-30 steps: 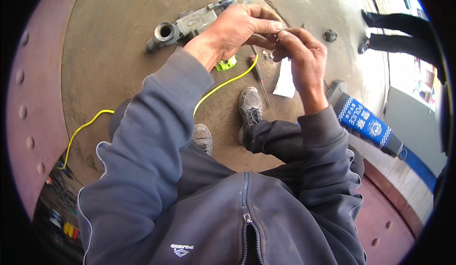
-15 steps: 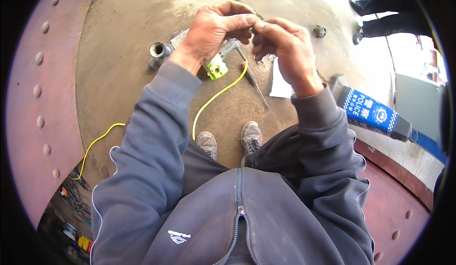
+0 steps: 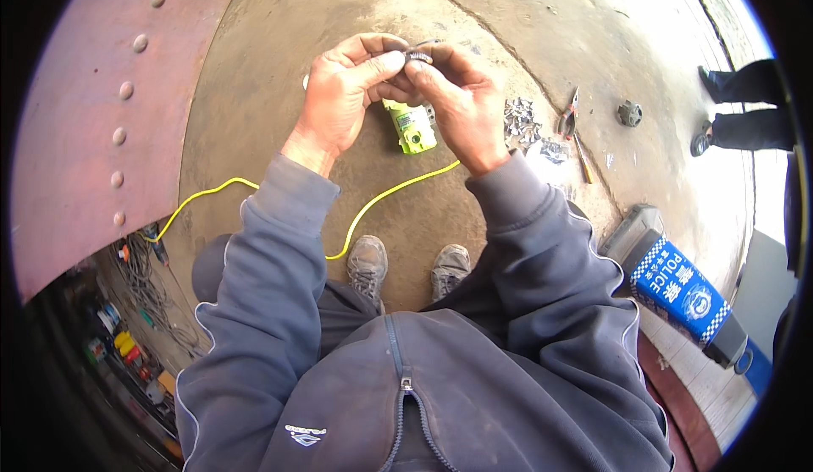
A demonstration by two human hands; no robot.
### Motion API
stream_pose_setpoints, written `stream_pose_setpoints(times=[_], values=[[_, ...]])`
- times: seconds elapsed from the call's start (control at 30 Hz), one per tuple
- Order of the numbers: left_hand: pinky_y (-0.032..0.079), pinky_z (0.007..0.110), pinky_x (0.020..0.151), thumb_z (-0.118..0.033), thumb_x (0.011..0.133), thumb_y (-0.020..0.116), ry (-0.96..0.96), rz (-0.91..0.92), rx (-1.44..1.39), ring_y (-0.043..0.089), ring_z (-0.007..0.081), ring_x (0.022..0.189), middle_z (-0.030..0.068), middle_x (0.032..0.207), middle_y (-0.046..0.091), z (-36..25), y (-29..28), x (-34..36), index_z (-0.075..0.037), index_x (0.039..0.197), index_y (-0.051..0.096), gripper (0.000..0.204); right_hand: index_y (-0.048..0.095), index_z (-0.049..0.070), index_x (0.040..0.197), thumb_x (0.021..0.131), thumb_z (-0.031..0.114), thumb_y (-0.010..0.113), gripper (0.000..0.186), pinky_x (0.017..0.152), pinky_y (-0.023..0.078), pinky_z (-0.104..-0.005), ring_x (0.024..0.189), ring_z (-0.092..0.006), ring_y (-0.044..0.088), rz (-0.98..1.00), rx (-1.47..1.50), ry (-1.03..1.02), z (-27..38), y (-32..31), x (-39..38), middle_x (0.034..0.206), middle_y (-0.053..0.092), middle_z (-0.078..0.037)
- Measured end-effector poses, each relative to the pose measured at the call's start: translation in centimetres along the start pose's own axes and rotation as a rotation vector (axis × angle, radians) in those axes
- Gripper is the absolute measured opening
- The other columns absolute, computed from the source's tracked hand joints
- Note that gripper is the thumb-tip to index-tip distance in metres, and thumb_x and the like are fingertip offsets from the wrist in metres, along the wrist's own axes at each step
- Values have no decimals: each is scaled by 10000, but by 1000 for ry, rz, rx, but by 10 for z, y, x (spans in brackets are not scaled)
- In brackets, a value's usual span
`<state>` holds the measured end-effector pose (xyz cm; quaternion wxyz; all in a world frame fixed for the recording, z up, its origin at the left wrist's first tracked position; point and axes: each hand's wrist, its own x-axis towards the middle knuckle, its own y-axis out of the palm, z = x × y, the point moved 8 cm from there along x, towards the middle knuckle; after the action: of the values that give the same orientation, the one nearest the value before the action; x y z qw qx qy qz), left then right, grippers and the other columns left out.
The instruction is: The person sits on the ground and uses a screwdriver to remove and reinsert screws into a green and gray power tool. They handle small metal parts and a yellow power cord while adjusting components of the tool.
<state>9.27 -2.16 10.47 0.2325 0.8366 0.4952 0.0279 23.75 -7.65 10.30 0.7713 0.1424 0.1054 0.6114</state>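
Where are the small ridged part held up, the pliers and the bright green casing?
Ridged part [image 3: 419, 56]: head view, on its ridges.
Pliers [image 3: 571, 112]: head view, near the pivot.
Green casing [image 3: 410, 126]: head view, on its side.

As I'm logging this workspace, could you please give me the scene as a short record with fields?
Right hand: pinches a small ridged grey part
Left hand: fingertips beside that part; grip unclear
Floor beneath hands: bright green housing, partly hidden
Floor, right: loose metal pieces, pliers, round dark part
Upper right: another person's dark-trousered legs
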Motion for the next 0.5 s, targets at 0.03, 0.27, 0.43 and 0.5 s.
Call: stream_pose_setpoints(times=[0.03, 0.27, 0.43, 0.5], values=[[670, 336, 790, -79, 1091, 663, 8, -22, 14, 785, 200, 902, 115, 1081, 796, -1, -1, 1, 8, 1246, 727, 189, 760, -33, 1179, 1023, 69, 782, 187, 750, 601, -254, 870, -95, 717, -8, 30, -8, -2, 0, 2, 1008, 783, -54], [654, 301, 769, -102, 1051, 706, -14, -79, 68, 783, 179, 864, 116, 1033, 799, 12, -12, -6, 33, 1272, 706, 259, 746, -28, 1231, 1061, 88, 746, 206, 756, 580, -269, 835, -105, 691, 195, -91, 130, -14, -4, 4, 994, 763, -48], [652, 308, 764, -151, 1063, 702, -112, -134, -21, 780, 191, 868, 135, 1080, 790, 75, -46, -35, 53, 1311, 693, 321, 740, -55, 1233, 1063, 118, 749, 243, 801, 600, -299, 847, -160, 744, 203, -247, 296, -49, -23, -16, 949, 787, -102], [647, 312, 760, -185, 1074, 699, -195, -235, 24, 772, 190, 851, 128, 1081, 783, 114, -81, -51, 46, 1321, 697, 338, 751, -53, 1238, 1065, 125, 751, 248, 781, 602, -297, 833, -156, 746, 194, -320, 350, -64, -30, -24, 954, 795, -109]])
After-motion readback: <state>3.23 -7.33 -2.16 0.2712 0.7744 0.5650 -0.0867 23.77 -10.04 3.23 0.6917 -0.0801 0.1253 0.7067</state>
